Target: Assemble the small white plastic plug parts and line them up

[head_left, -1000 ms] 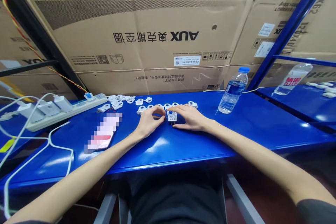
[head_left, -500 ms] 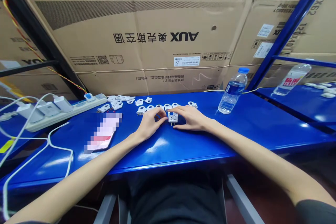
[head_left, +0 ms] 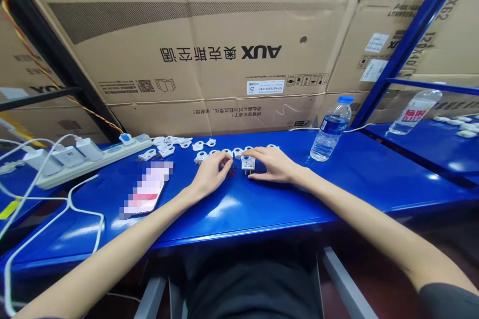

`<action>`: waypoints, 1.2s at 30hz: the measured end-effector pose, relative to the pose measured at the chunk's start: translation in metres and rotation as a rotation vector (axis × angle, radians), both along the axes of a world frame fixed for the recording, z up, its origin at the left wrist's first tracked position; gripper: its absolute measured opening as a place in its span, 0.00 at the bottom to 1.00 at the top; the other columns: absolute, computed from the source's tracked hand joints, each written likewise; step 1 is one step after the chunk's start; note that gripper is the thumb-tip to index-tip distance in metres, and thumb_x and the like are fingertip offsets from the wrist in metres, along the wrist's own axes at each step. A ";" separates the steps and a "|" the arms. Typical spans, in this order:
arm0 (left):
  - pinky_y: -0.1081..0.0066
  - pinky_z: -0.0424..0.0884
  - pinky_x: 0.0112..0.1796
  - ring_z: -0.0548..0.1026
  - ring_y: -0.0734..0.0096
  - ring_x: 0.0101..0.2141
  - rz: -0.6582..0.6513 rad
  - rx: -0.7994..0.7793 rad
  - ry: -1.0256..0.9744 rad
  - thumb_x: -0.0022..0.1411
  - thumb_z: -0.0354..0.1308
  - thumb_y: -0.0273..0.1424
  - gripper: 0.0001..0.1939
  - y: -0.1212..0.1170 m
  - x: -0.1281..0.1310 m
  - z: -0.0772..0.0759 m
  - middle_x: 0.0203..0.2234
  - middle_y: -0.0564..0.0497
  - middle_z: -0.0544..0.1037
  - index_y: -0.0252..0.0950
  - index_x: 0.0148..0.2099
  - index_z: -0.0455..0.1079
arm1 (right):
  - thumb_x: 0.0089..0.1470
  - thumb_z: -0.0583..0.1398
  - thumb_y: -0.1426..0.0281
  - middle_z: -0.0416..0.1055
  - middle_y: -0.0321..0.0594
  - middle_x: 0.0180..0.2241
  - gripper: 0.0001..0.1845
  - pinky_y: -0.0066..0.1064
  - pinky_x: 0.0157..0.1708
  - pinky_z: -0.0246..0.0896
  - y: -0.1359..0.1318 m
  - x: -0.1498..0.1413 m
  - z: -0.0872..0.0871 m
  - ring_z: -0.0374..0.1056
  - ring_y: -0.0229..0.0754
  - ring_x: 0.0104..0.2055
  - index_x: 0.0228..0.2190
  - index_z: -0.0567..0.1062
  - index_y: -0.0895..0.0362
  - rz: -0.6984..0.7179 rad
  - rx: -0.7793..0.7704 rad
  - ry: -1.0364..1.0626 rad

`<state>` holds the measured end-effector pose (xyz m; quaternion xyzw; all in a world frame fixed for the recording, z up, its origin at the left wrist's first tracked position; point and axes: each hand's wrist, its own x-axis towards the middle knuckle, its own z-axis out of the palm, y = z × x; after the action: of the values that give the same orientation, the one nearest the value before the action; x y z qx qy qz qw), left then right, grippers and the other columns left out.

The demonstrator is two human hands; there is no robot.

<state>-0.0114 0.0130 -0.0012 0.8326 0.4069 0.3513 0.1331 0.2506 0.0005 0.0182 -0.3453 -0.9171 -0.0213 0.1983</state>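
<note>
My right hand (head_left: 275,165) holds a white two-pin plug (head_left: 247,162) upright, fingertips at its top and thumb near the metal pins, which point down. The plug has a round hole in its body. My left hand (head_left: 212,173) is a short way to the left, apart from that plug, with its fingers curled and the thumb and index tips together. Whatever they pinch is too small to make out. Beside those fingertips lie tiny dark and red pieces (head_left: 232,171). Behind both hands stands a row of similar white plugs (head_left: 201,157), partly hidden by my fingers.
More white plug parts (head_left: 166,149) lie in a heap at the back left. A phone (head_left: 147,192) rests on the blue table (head_left: 239,214). A power strip (head_left: 108,157) with chargers and white cables is at left. A water bottle (head_left: 332,129) stands at right, before cardboard boxes (head_left: 220,20).
My left hand has drawn back to the left, away from the plug, uncovering the tiny dark and red pieces. The plug in my right hand has shifted slightly up and right.
</note>
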 end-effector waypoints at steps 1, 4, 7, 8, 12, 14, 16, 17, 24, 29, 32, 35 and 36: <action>0.61 0.73 0.41 0.75 0.62 0.34 0.002 0.009 0.043 0.72 0.53 0.39 0.13 0.001 -0.001 -0.001 0.34 0.48 0.78 0.39 0.40 0.75 | 0.64 0.65 0.54 0.73 0.52 0.62 0.35 0.51 0.58 0.69 0.000 0.000 0.000 0.73 0.60 0.60 0.66 0.67 0.53 -0.002 0.000 -0.004; 0.57 0.73 0.46 0.76 0.57 0.42 -0.011 0.024 0.149 0.72 0.54 0.40 0.14 0.002 -0.002 -0.004 0.38 0.46 0.78 0.39 0.43 0.77 | 0.64 0.64 0.54 0.72 0.53 0.62 0.34 0.51 0.57 0.69 0.001 0.001 0.000 0.73 0.59 0.60 0.66 0.67 0.53 -0.004 -0.005 -0.025; 0.54 0.72 0.51 0.75 0.55 0.47 -0.015 0.044 0.184 0.72 0.55 0.40 0.13 0.000 0.001 -0.005 0.42 0.45 0.78 0.40 0.48 0.78 | 0.65 0.64 0.54 0.72 0.53 0.63 0.34 0.50 0.56 0.70 0.002 0.001 -0.001 0.74 0.59 0.59 0.66 0.67 0.54 -0.002 -0.015 -0.039; 0.54 0.72 0.52 0.75 0.54 0.47 -0.014 0.052 0.188 0.72 0.56 0.39 0.13 0.000 0.003 -0.005 0.43 0.45 0.78 0.39 0.48 0.78 | 0.65 0.64 0.53 0.72 0.54 0.63 0.34 0.50 0.56 0.70 0.002 0.001 -0.001 0.74 0.60 0.59 0.66 0.67 0.54 -0.003 -0.019 -0.041; 0.53 0.72 0.51 0.75 0.54 0.47 -0.028 0.084 0.210 0.71 0.57 0.38 0.13 0.000 0.006 -0.004 0.44 0.44 0.78 0.39 0.49 0.79 | 0.64 0.64 0.54 0.72 0.54 0.63 0.34 0.51 0.57 0.69 0.002 0.000 0.000 0.73 0.60 0.59 0.65 0.67 0.55 -0.009 -0.025 -0.033; 0.54 0.72 0.50 0.75 0.54 0.46 -0.048 0.095 0.226 0.71 0.58 0.38 0.12 0.001 0.006 -0.004 0.44 0.44 0.79 0.40 0.48 0.79 | 0.64 0.65 0.55 0.72 0.53 0.63 0.34 0.50 0.57 0.69 0.002 0.001 0.000 0.73 0.59 0.61 0.65 0.68 0.54 -0.013 -0.025 -0.021; 0.54 0.72 0.50 0.75 0.55 0.45 -0.071 0.099 0.238 0.71 0.57 0.38 0.12 0.002 0.005 -0.004 0.43 0.45 0.80 0.40 0.47 0.80 | 0.63 0.65 0.55 0.72 0.52 0.63 0.34 0.49 0.58 0.68 0.002 0.002 0.000 0.72 0.59 0.62 0.66 0.67 0.53 -0.020 -0.021 -0.012; 0.53 0.72 0.51 0.76 0.55 0.45 -0.085 0.099 0.241 0.71 0.57 0.38 0.12 0.002 0.005 -0.004 0.42 0.45 0.81 0.40 0.47 0.80 | 0.63 0.65 0.55 0.72 0.52 0.63 0.35 0.49 0.59 0.68 0.003 0.003 0.000 0.71 0.58 0.62 0.66 0.67 0.53 -0.023 -0.018 -0.011; 0.55 0.71 0.51 0.77 0.58 0.45 -0.142 0.070 0.200 0.70 0.58 0.34 0.08 0.001 0.007 -0.003 0.40 0.48 0.82 0.40 0.43 0.77 | 0.63 0.65 0.54 0.72 0.53 0.63 0.36 0.48 0.58 0.68 0.004 0.005 -0.001 0.72 0.59 0.62 0.66 0.68 0.56 -0.047 -0.008 -0.014; 0.55 0.70 0.49 0.76 0.57 0.43 -0.045 0.094 0.150 0.71 0.57 0.34 0.08 -0.002 0.008 -0.002 0.40 0.47 0.82 0.39 0.42 0.77 | 0.63 0.65 0.54 0.72 0.52 0.63 0.35 0.48 0.58 0.69 0.005 0.006 -0.001 0.72 0.58 0.61 0.66 0.68 0.54 -0.041 -0.003 -0.009; 0.53 0.70 0.50 0.76 0.55 0.44 0.005 0.079 0.170 0.70 0.59 0.38 0.10 -0.001 0.008 -0.003 0.39 0.47 0.82 0.39 0.39 0.76 | 0.63 0.65 0.54 0.72 0.53 0.63 0.36 0.47 0.58 0.69 0.005 0.006 -0.001 0.72 0.58 0.61 0.66 0.67 0.55 -0.039 0.003 -0.012; 0.53 0.69 0.50 0.76 0.55 0.44 -0.005 0.049 0.202 0.67 0.62 0.39 0.09 0.000 0.008 -0.003 0.39 0.47 0.82 0.39 0.38 0.76 | 0.63 0.65 0.54 0.71 0.53 0.63 0.36 0.47 0.58 0.69 0.004 0.006 -0.001 0.72 0.58 0.62 0.66 0.67 0.55 -0.037 -0.006 -0.020; 0.53 0.70 0.50 0.76 0.55 0.44 -0.012 0.043 0.206 0.67 0.62 0.38 0.08 0.000 0.008 -0.003 0.39 0.47 0.83 0.40 0.38 0.76 | 0.63 0.65 0.55 0.71 0.53 0.63 0.35 0.47 0.58 0.69 0.004 0.005 -0.001 0.71 0.58 0.62 0.66 0.67 0.55 -0.037 -0.010 -0.023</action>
<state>-0.0035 0.0127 -0.0042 0.8694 0.4059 0.2717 0.0747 0.2558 0.0045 0.0176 -0.3630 -0.9128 -0.0244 0.1857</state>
